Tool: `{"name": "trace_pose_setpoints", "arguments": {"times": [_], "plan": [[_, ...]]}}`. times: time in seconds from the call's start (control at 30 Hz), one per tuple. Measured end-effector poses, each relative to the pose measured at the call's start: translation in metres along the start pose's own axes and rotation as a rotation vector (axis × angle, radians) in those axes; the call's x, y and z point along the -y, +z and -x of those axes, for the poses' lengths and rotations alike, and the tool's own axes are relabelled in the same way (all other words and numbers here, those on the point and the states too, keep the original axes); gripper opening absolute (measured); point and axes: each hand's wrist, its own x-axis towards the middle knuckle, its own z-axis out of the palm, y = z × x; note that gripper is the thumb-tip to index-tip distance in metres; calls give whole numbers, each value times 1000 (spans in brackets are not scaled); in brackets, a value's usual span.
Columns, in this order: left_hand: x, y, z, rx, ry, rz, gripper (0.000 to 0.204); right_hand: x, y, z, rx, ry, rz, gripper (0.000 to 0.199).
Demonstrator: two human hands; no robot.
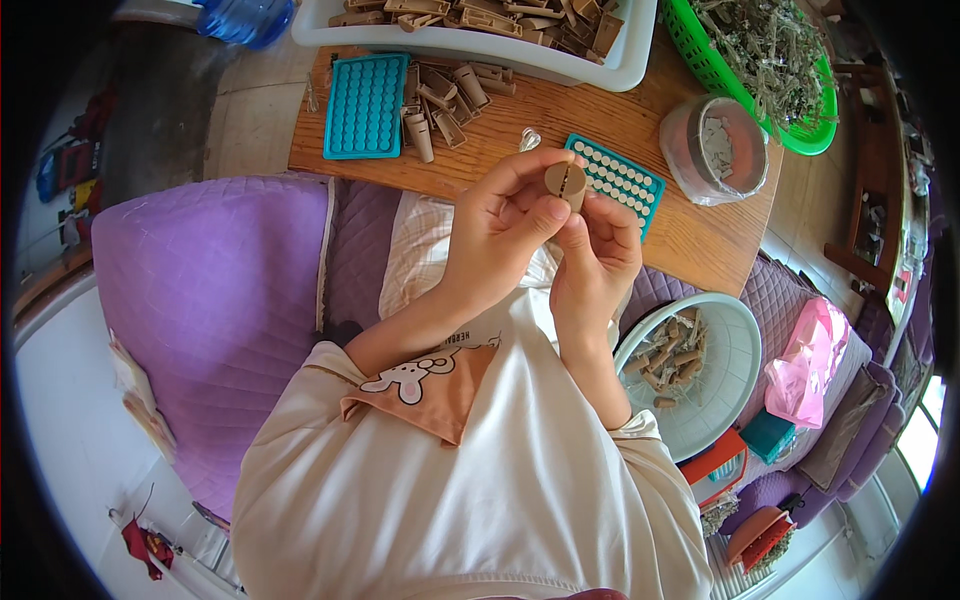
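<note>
Both hands meet above my lap, just in front of the wooden table [560,120]. My left hand [500,225] and my right hand [598,255] together pinch a small round tan plastic piece [566,184] with a slot across its face. The left thumb and fingers grip its left side, the right fingertips press on its lower right edge. Right behind the piece lies a teal tray with rows of round pockets [620,180]. A second teal tray [365,105] lies at the table's left, next to a loose pile of tan plastic parts [445,100].
A white bin of tan parts [480,40] stands at the table's back, a green basket of grey pieces [770,60] at back right. A clear round tub [715,150] sits near the right edge. A white basin with tan parts [690,370] and a pink bag [810,360] rest on the purple seat at my right.
</note>
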Motion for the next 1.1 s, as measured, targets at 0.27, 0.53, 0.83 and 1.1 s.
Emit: {"name": "trace_pose_setpoints", "arguments": {"times": [0.27, 0.53, 0.83, 1.1], "plan": [[3, 3, 5, -13, 38, -345, 34, 10, -2, -10, 149, 111, 429, 19], [16, 0, -2, 129, 264, -620, 39, 15, -6, -9, 308, -93, 797, 7], [28, -9, -10, 50, 112, -180, 28, 34, -40, -47, 493, -19, 863, 20], [11, -42, -13, 113, -351, 285, 42, 100, -120, -154, 107, -127, 1516, 21]]}}
